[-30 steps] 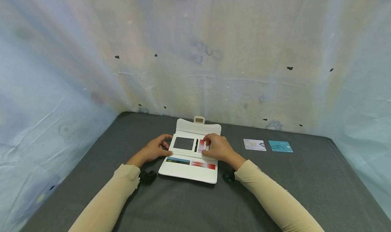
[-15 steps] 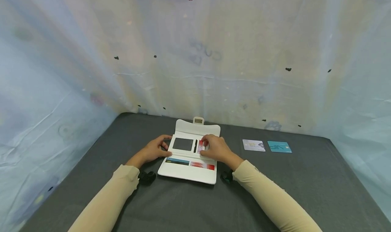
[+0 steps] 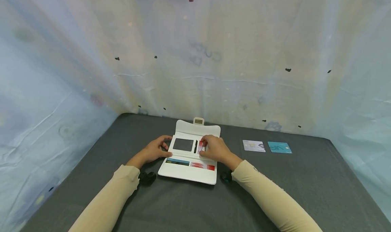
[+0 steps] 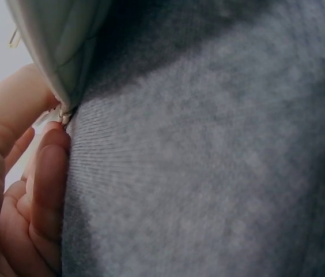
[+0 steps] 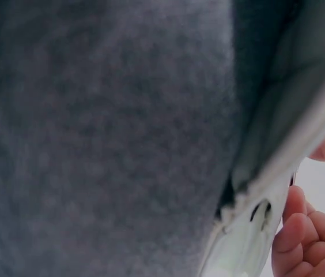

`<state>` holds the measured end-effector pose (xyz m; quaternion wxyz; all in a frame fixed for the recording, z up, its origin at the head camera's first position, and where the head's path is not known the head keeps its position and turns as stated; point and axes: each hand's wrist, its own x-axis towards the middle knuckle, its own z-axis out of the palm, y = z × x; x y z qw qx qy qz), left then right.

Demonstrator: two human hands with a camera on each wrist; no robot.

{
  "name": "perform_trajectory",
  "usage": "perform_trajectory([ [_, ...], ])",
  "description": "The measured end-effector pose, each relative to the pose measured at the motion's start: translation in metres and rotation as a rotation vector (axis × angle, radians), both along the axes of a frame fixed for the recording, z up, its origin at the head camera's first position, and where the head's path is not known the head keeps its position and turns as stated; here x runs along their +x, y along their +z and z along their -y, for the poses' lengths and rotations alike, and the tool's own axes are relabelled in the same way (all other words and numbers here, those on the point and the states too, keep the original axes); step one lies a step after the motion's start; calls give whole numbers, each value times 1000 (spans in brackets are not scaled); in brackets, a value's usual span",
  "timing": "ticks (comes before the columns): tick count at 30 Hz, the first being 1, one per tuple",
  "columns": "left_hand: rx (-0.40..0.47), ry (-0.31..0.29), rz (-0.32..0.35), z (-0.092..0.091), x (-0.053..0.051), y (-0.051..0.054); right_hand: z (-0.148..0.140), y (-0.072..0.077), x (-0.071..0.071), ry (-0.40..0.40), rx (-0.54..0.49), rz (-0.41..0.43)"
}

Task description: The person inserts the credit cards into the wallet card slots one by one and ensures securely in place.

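Note:
A white wallet lies unfolded on the dark table, its flap pointing away from me. My left hand holds the wallet's left edge, thumb on top and fingers against the side, as the left wrist view shows. Over the wallet's right half, my right hand pinches a red and white card at the slots beside the dark window. Its fingers partly cover that card. Two more cards show in the lower panel: a blue and black card and a red-patterned card.
To the right of the wallet lie a white card and a teal card, side by side on the grey cloth. A pale patterned curtain hangs behind the table and along its sides.
My right hand has shifted very slightly left with the red and white card. My left hand keeps its place on the wallet's edge. The loose cards lie as before.

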<state>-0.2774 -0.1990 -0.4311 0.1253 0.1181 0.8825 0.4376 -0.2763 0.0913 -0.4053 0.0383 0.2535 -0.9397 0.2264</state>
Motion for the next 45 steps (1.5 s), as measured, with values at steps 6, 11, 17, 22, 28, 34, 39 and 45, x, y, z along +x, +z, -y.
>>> perform_trajectory([
  [6, -10, -2, -2, 2, -2, -1, 0, 3, 0, 47, -26, 37],
  [11, -10, -3, 0, 1, -1, 0, -2, 6, 1, 72, -43, 80],
  [17, -7, -5, 6, 1, -2, -1, -8, 11, 5, 78, -95, 114],
  [22, -11, 0, 1, 1, -2, 0, -12, 15, 8, 95, -144, 137],
  [28, -17, 0, 3, 1, -1, 1, -15, 23, 15, 101, -193, 172],
  [34, -17, 4, -1, 1, -2, -1, -23, 24, 19, 88, -224, 193],
  [39, -10, 6, 1, 2, -3, -4, -31, 26, 23, 103, -242, 196],
  [45, 3, 0, 3, 1, -2, -2, -43, 29, 26, 108, -256, 202],
])
